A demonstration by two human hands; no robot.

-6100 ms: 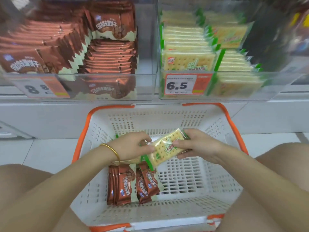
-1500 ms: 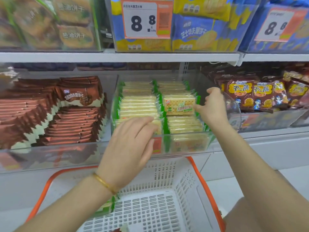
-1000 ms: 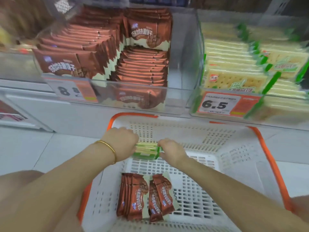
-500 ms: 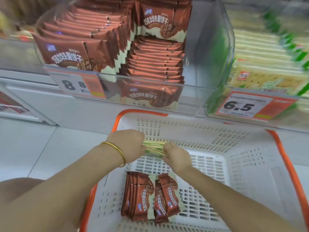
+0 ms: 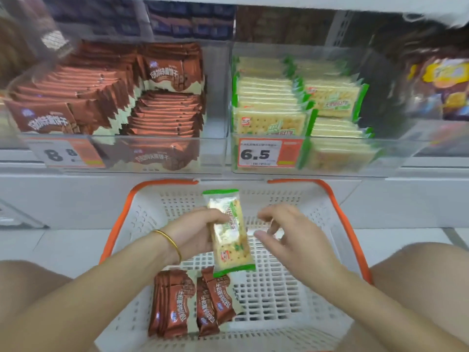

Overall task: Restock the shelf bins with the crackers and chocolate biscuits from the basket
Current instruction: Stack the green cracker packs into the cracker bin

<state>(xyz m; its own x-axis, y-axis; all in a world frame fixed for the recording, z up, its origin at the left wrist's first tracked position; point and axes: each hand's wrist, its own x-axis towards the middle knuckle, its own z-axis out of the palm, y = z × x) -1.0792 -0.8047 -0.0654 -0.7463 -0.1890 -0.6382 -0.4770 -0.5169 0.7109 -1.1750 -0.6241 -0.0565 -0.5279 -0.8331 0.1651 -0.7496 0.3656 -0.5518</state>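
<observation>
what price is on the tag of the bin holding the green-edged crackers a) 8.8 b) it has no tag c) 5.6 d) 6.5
d: the price tag on the front of the cracker bin reads 6.5, while the left tag, on the chocolate biscuit bin, shows 8 8.

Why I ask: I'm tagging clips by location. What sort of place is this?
Probably a grocery shop aisle: clear shelf bins packed with biscuit packs, a 6.5 price tag on one, and an orange-rimmed shopping basket.
</observation>
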